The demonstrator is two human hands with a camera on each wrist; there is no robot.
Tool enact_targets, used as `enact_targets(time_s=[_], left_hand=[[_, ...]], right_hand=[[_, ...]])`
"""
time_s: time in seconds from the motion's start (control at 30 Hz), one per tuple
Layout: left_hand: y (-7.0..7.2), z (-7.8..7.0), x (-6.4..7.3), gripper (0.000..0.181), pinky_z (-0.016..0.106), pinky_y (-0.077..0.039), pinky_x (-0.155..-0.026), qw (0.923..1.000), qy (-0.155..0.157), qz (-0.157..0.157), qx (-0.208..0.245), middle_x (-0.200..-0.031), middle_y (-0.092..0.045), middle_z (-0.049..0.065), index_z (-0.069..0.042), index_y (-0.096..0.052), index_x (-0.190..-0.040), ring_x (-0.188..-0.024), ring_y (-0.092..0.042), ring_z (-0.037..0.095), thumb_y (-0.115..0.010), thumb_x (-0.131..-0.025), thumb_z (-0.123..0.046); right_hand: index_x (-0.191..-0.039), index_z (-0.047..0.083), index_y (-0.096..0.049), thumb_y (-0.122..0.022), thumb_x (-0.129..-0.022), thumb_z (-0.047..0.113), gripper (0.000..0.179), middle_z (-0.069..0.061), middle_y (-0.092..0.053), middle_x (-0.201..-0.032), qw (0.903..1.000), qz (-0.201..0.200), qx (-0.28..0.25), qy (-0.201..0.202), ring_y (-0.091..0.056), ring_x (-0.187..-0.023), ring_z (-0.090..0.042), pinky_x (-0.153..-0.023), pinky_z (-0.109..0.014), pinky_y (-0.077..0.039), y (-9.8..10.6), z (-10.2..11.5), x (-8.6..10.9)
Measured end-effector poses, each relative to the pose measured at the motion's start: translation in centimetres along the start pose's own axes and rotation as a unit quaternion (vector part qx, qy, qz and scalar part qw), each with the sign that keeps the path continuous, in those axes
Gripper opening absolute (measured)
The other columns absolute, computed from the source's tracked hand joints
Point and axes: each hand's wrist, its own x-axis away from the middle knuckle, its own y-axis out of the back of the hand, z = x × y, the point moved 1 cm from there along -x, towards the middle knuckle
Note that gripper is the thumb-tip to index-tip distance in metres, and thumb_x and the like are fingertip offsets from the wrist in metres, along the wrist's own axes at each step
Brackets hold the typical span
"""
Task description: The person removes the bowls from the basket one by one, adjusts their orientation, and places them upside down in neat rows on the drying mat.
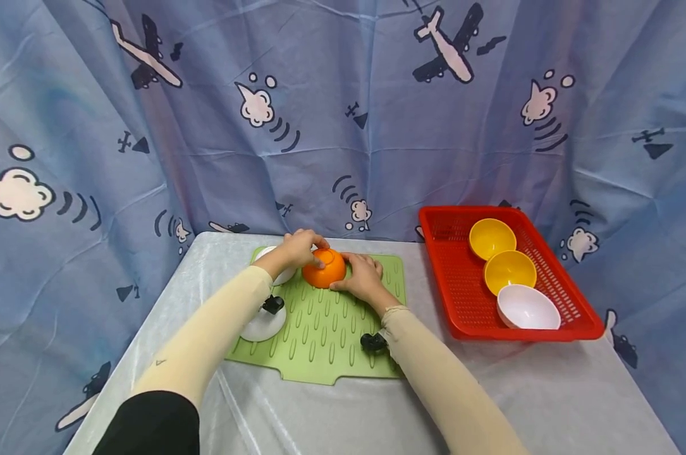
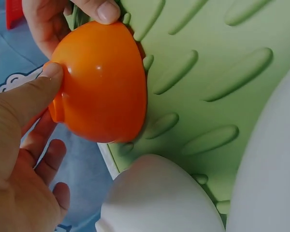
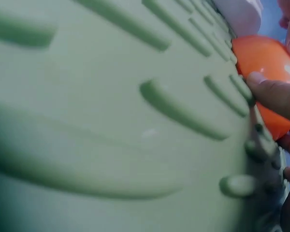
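Note:
An orange bowl [image 1: 332,273] lies upside down at the back of a green ridged mat [image 1: 320,354]. My left hand [image 1: 298,249] pinches its foot ring from the left; in the left wrist view the thumb presses beside the ring and other fingers spread behind it. From the right, my right hand [image 1: 364,278] holds the bowl's side low near the rim, thumb in front and fingers behind. Two white bowls sit upside down along the mat's left side, a far one [image 1: 287,275] partly behind my left hand and a near one [image 1: 263,327] partly under my left forearm.
To the right stands a red plastic basket [image 1: 442,278]. Inside are a yellow bowl [image 1: 492,239] at the back, another yellow bowl [image 1: 510,272] in the middle and a white bowl [image 1: 527,308] in front. A blue patterned curtain [image 1: 320,126] hangs behind the table.

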Motion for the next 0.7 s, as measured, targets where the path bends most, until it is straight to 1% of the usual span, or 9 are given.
enact_targets(time_s=[0.17,0.27,0.33,0.43,0.53,0.6,0.7], left_hand=[[-0.4,0.1,0.2,0.050,0.051,-0.030,-0.102,0.9999,0.015,-0.004,0.004,-0.133,-0.063,0.001,-0.022,-0.070,-0.132,-0.123,-0.047,0.028,-0.085,-0.085,-0.031],[-0.4,0.1,0.3,0.050,0.051,-0.030,-0.102,0.9998,0.018,-0.008,0.005,-0.133,-0.063,0.002,-0.022,-0.070,-0.132,-0.124,-0.048,0.028,-0.085,-0.085,-0.030],[-0.3,0.2,0.4,0.050,0.051,-0.030,-0.101,0.9998,0.018,-0.012,0.002,-0.132,-0.063,0.002,-0.022,-0.070,-0.132,-0.124,-0.048,0.028,-0.085,-0.085,-0.030],[-0.3,0.4,0.5,0.051,0.050,-0.030,-0.101,0.9997,0.018,-0.013,0.000,-0.132,-0.063,0.002,-0.022,-0.070,-0.132,-0.123,-0.048,0.028,-0.085,-0.085,-0.030],[-0.5,0.6,0.5,0.050,0.050,-0.031,-0.101,0.9997,0.021,-0.009,-0.001,-0.132,-0.061,0.003,-0.023,-0.069,-0.133,-0.123,-0.048,0.028,-0.084,-0.086,-0.031],[-0.6,0.6,0.5,0.051,0.050,-0.031,-0.102,0.9997,0.022,-0.007,0.005,-0.132,-0.061,0.003,-0.024,-0.069,-0.134,-0.123,-0.048,0.028,-0.084,-0.086,-0.032],[-0.8,0.6,0.4,0.051,0.050,-0.031,-0.101,0.9997,0.020,-0.008,0.014,-0.130,-0.061,0.003,-0.025,-0.069,-0.134,-0.120,-0.048,0.027,-0.084,-0.086,-0.033]], right_hand=[[-0.153,0.015,-0.047,-0.092,-0.075,0.041,0.094,-0.008,-0.049,-0.155,0.9995,0.010,0.026,0.011,-0.037,-0.144,-0.034,-0.117,-0.060,-0.018,0.5,1.0,0.4],[-0.154,0.012,-0.045,-0.091,-0.076,0.036,0.094,-0.011,-0.047,-0.156,0.9988,0.014,0.035,0.032,-0.038,-0.143,-0.036,-0.115,-0.060,-0.022,1.5,2.0,0.8],[-0.154,0.012,-0.044,-0.091,-0.077,0.033,0.092,-0.012,-0.046,-0.157,0.9982,0.016,0.034,0.047,-0.036,-0.144,-0.037,-0.115,-0.061,-0.021,2.5,2.8,1.1],[-0.154,0.012,-0.044,-0.089,-0.080,0.031,0.089,-0.012,-0.044,-0.158,0.9970,0.021,0.029,0.068,-0.033,-0.146,-0.039,-0.117,-0.062,-0.019,4.4,3.9,1.8],[-0.153,0.011,-0.046,-0.087,-0.082,0.031,0.085,-0.012,-0.043,-0.159,0.9943,0.031,0.031,0.098,-0.032,-0.147,-0.038,-0.117,-0.062,-0.019,6.9,4.9,2.6],[-0.152,0.012,-0.049,-0.087,-0.082,0.031,0.082,-0.011,-0.045,-0.158,0.9908,0.035,0.046,0.122,-0.033,-0.147,-0.037,-0.116,-0.061,-0.020,8.7,5.3,3.3],[-0.150,0.011,-0.052,-0.086,-0.083,0.032,0.078,-0.011,-0.047,-0.155,0.9835,0.040,0.082,0.156,-0.035,-0.145,-0.035,-0.116,-0.061,-0.021,11.5,5.4,4.3]])
